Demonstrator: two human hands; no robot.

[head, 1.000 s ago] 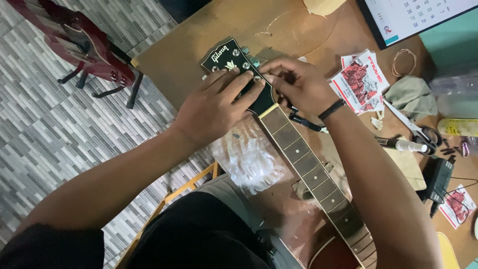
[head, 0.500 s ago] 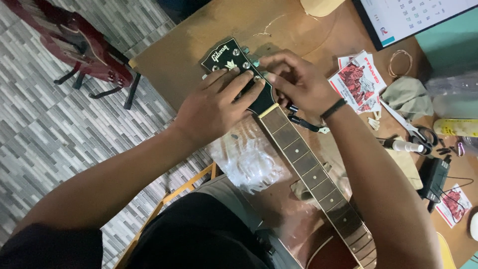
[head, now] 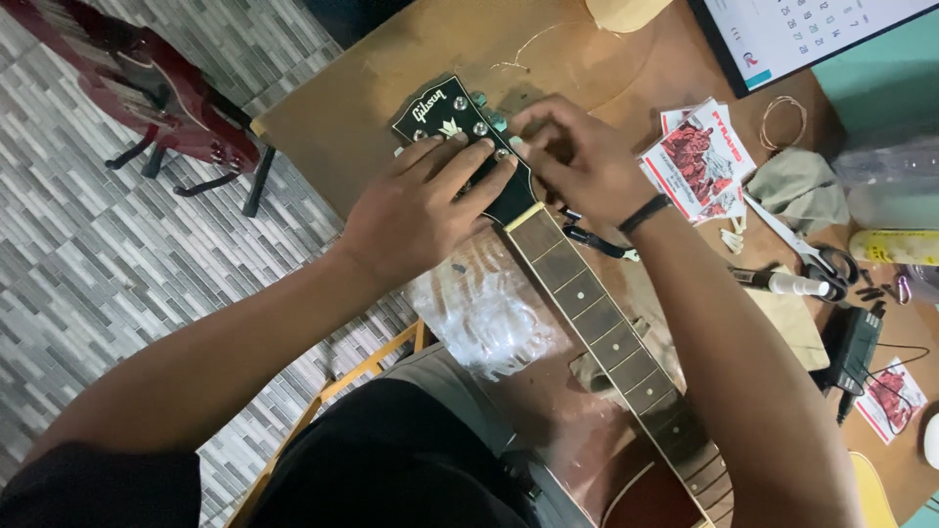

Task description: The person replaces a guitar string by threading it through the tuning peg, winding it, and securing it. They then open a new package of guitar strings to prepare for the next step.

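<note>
The head view shows a guitar laid across a brown table [head: 391, 59], its black headstock [head: 460, 127] pointing toward the far-left corner and its neck [head: 597, 313] running back toward the person. The left hand [head: 421, 210] is laid flat over the lower headstock, fingers stretched out and pressed down side by side, as if to steady it. The right hand [head: 577, 156] is curled at the headstock's right edge, fingertips drawn together at a greenish tuning peg [head: 498, 122] — whether something thin is pinched there cannot be told. No strings are seen along the neck, so the step in hand is judged to be work at the pegs on that side; the next move would call for small, fine finger turns while the headstock is kept pinned. The headstock lies near the table's left edge, beyond which a tiled floor and a red guitar on a stand [head: 147, 88] are seen. Open table is left only above the headstock; to the right the room is crowded — string packets [head: 699, 161], scissors [head: 812, 254], a grey cloth [head: 797, 186] — and a crumpled plastic bag [head: 484, 303] lies beside the neck.
</note>
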